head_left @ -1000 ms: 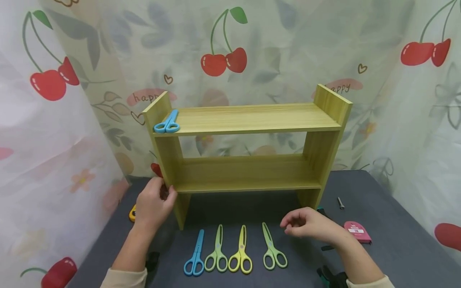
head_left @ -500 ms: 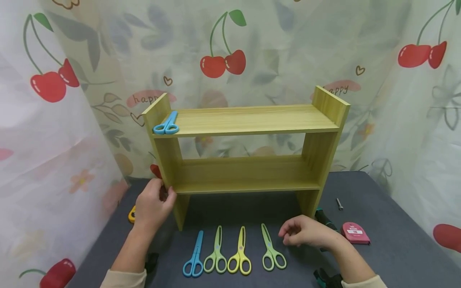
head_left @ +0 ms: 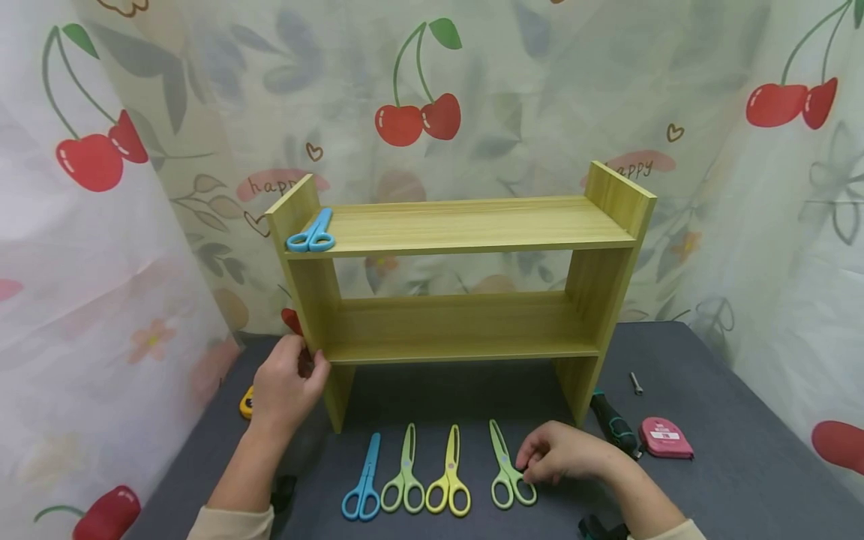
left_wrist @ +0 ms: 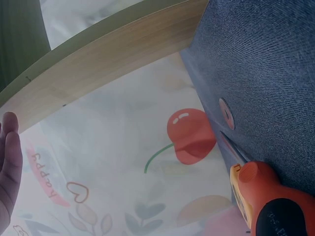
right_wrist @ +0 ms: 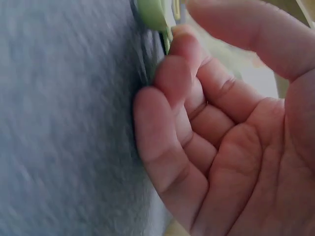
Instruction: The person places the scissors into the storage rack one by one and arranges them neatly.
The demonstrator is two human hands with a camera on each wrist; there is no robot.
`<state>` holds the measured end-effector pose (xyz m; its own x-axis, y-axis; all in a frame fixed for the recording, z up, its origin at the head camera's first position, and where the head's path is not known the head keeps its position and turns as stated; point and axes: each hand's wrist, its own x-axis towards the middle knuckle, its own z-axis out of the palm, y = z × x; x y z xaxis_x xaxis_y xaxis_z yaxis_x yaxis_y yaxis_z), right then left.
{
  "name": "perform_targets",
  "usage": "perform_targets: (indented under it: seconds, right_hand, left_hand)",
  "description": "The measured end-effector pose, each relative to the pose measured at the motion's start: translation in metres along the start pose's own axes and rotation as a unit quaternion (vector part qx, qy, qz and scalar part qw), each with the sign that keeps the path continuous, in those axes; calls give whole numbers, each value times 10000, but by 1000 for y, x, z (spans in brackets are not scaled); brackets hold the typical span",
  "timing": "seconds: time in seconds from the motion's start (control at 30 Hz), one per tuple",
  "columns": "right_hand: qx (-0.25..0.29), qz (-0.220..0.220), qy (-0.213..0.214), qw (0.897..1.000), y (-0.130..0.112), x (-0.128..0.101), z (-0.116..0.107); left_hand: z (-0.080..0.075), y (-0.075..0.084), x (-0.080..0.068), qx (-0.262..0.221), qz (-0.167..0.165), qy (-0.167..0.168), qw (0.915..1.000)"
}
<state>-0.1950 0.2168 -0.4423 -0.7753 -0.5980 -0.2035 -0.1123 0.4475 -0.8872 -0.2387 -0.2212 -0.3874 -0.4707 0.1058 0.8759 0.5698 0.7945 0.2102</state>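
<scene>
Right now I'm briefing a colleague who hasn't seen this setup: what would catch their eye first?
The wooden two-tier shelf stands mid-table against cherry-print curtains, with blue scissors on its top left corner. In front of it lies a row of four scissors; the right hand touches the rightmost green scissors. The left hand grips the shelf's left side panel.

The head camera looks forward and down from above, taking in the whole wooden shelf (head_left: 459, 285) and grey tabletop (head_left: 729, 465); the left wrist camera sits low beside the shelf's side panel (left_wrist: 98, 69), facing the cherry curtain (left_wrist: 147, 167); the right wrist camera presses close to the right hand (right_wrist: 221, 132) at the tabletop, sharing the green scissors (right_wrist: 152, 14) with the head view.
</scene>
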Motion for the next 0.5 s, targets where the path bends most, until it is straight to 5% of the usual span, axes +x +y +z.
perform_targets:
  seconds: [0.27,0.5]
  right_hand:
    - [-801,66,426,9959,-5,2,13]
    - [-1985,-97,990,9750,-9,3,23]
  left_hand:
    - [1,-1,0,1,40,36,10000]
    - [0,0,0,-7,25,39,10000]
